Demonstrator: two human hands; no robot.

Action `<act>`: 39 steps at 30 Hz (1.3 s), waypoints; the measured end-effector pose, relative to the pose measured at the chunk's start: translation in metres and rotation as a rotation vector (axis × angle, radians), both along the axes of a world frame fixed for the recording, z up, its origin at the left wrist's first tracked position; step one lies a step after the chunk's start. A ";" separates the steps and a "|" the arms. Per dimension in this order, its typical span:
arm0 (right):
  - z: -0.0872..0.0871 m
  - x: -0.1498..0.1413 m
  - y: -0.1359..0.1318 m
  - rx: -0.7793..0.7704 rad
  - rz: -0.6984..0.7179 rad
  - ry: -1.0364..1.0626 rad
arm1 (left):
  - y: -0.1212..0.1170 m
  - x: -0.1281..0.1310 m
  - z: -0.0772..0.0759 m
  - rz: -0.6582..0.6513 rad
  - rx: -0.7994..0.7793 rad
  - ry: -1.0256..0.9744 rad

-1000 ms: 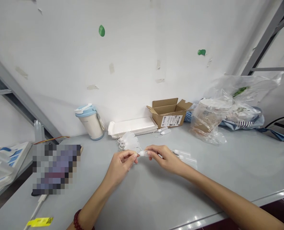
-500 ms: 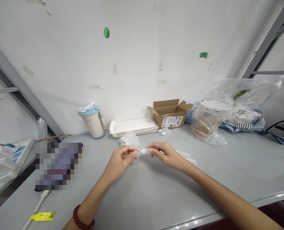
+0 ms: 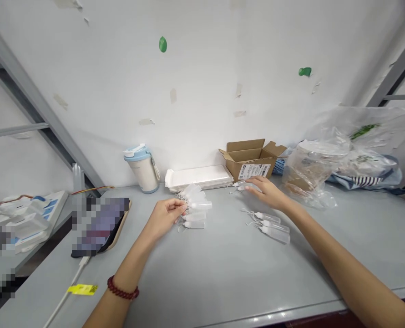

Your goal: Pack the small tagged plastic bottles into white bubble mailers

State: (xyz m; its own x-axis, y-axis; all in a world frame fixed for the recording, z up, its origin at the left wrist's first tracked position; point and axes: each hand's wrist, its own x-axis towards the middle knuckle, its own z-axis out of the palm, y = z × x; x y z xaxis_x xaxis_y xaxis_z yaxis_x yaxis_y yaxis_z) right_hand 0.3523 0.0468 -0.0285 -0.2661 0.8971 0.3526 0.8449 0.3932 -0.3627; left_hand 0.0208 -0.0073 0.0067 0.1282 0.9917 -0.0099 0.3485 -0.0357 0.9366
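My left hand [image 3: 164,216] is curled in a pinch beside a row of several small translucent plastic bottles [image 3: 194,205] with white caps, its fingertips at the caps or strings of the row. My right hand [image 3: 265,191] reaches forward with fingers stretched out over two small bottles [image 3: 240,185] lying in front of the open cardboard box [image 3: 252,159]. Three more small bottles [image 3: 270,225] lie on the grey table [image 3: 223,269] under my right forearm.
A blue-lidded cup [image 3: 143,168] and a stack of white trays [image 3: 199,177] stand by the wall. Clear plastic bags [image 3: 328,159] with containers lie at the right. A blurred device [image 3: 98,223] with a white cable [image 3: 66,296] lies at the left.
My hands have parted: the bottle held between them now lies in the row by my left hand. My right hand has moved forward and right toward the box. The view shifted slightly.
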 end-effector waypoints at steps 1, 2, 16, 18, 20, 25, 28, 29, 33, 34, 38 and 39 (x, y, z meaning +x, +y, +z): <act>-0.004 0.006 0.004 -0.006 0.002 -0.024 | 0.000 0.000 0.000 -0.006 -0.016 0.014; -0.008 0.011 0.008 -0.013 0.006 -0.051 | 0.000 0.000 -0.002 -0.010 -0.026 0.027; -0.027 0.011 0.015 -0.013 -0.019 -0.118 | 0.004 0.004 -0.015 0.209 0.120 0.131; -0.025 0.007 0.013 -0.022 -0.063 -0.125 | 0.000 0.008 -0.012 0.230 0.152 0.127; -0.022 0.003 0.010 -0.048 -0.129 -0.128 | -0.004 0.011 -0.011 0.225 0.186 0.126; -0.014 -0.006 0.001 -0.082 -0.264 -0.101 | -0.014 0.023 -0.014 0.146 0.250 0.111; -0.002 -0.014 -0.008 -0.085 -0.269 -0.059 | -0.020 0.028 -0.015 0.091 0.266 0.133; 0.004 -0.018 -0.012 -0.096 -0.259 -0.013 | -0.021 0.030 -0.014 0.080 0.271 0.142; 0.023 -0.040 -0.034 -0.179 -0.118 0.307 | -0.022 0.031 -0.013 0.056 0.273 0.142; 0.027 -0.046 -0.039 -0.239 -0.071 0.394 | -0.022 0.030 -0.013 0.045 0.269 0.136; 0.030 -0.066 -0.058 -0.417 0.097 0.549 | -0.021 0.030 -0.015 -0.026 0.234 0.112; 0.029 -0.069 -0.060 -0.438 0.128 0.560 | -0.021 0.031 -0.015 -0.040 0.223 0.109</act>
State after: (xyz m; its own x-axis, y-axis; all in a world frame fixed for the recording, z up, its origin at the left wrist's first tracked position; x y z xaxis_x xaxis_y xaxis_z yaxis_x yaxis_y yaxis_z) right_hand 0.2832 -0.0136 0.0007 -0.2634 0.9612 0.0817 0.4427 0.1957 -0.8750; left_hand 0.0516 -0.0284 -0.0080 0.1772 0.9652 0.1923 0.4409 -0.2526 0.8613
